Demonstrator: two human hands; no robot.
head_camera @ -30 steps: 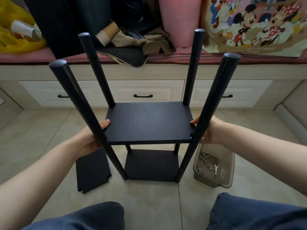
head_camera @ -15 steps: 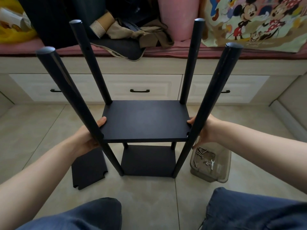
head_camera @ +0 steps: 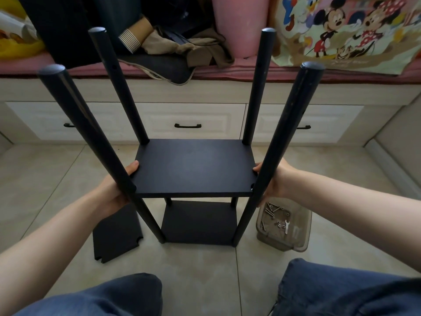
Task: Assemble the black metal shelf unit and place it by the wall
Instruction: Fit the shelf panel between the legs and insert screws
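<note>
Head view shows little change over the last second: we keep the shelf board (head_camera: 193,167) at about the same height between the four posts (head_camera: 91,133), level and not yet fastened as far as we can judge. Our left hand (head_camera: 114,190) grips its left edge, thumb on top; our right hand (head_camera: 273,181) grips the right edge, partly behind the near post. The shelf unit (head_camera: 198,222) stands on the tiled floor (head_camera: 45,179) before the drawers, its bottom board fitted. A spare board (head_camera: 116,233) lies to its left, a tub of screws (head_camera: 296,245) to its right. We likely need to line up holes next. A bag (head_camera: 341,30) shows cartoon mice; its small writing is unreadable.
</note>
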